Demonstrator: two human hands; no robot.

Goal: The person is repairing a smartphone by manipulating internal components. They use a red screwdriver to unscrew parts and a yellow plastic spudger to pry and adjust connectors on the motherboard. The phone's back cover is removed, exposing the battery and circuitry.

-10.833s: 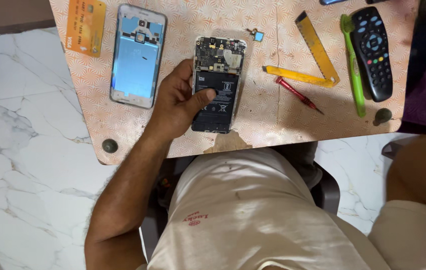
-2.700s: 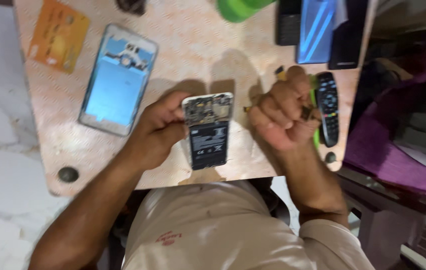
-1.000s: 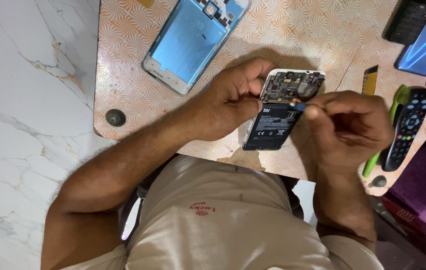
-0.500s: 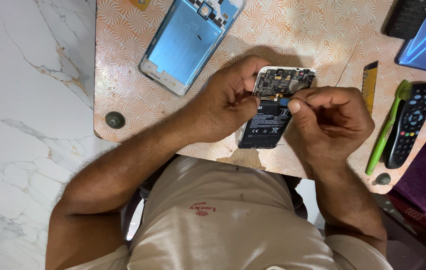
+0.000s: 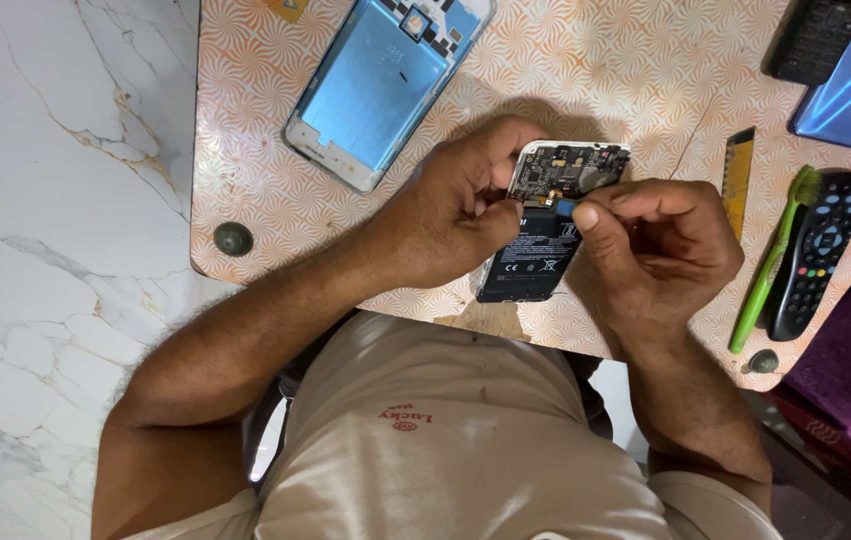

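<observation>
left hand (image 5: 455, 215) grips opened phone (image 5: 545, 235) by its left edge, on table (image 5: 625, 80) near front edge | right hand (image 5: 650, 250) pinches small blue tool (image 5: 564, 208) at circuit board | blue back cover (image 5: 380, 85) up-left | remote (image 5: 815, 255), green brush (image 5: 770, 265) right

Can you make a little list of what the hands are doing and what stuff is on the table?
left hand: grips the open phone at its side
right hand: pinches a small blue tool onto the phone's board
phone: back off, black battery showing
back cover: blue, lying apart at upper left
far right: green brush, black remote
table: orange-patterned
</observation>
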